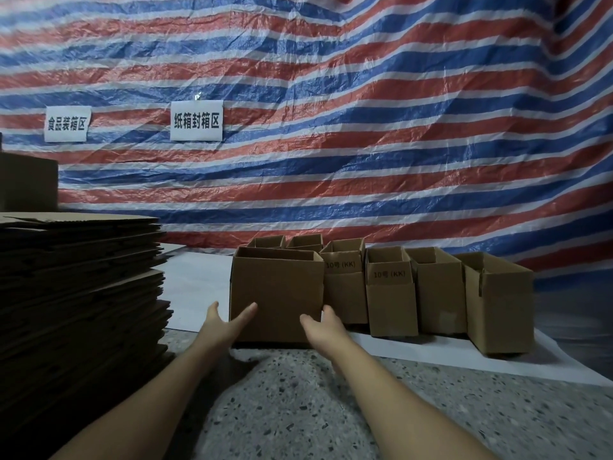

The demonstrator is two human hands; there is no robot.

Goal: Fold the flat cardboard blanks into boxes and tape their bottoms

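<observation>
Box upright between left hand and right hand; both spread, fingers straight, gripping nothing

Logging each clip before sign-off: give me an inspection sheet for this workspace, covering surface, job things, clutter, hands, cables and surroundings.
Surface: speckled floor, with a white sheet under the boxes.
Job things: big open box standing upright at the front; smaller open boxes in a row to its right and behind it; tall stack of flat blanks at left.
Clutter: nothing seen.
Hands: left hand and right hand open, fingers spread, at the big box's lower front; contact unclear.
Cables: nothing seen.
Surroundings: striped tarp as backdrop, bearing two paper signs.
</observation>
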